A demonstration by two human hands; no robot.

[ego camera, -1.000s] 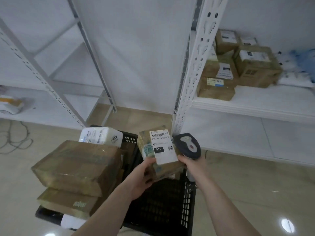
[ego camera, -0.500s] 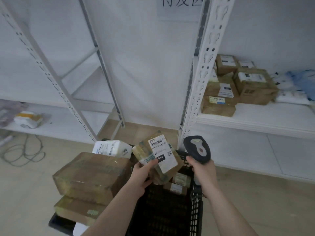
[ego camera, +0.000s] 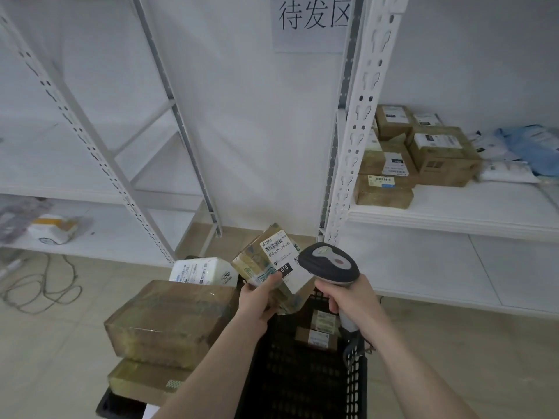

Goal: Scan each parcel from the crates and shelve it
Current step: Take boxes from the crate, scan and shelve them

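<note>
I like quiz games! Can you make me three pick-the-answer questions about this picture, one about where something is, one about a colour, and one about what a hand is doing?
1. Where do the stacked brown boxes sit?
A. on the right shelf
B. on the floor
C. inside the crate

2. What colour is the crate?
A. red
B. black
C. yellow

3. What is the left hand doing?
A. hanging open
B. pressing the wall
C. holding a parcel

Answers:
1. A, the boxes rest on the white board of the right shelf.
2. B, its mesh walls are black.
3. C, its fingers and thumb are curled round the parcel with the white label, while the right hand grips the scanner beside it.
</note>
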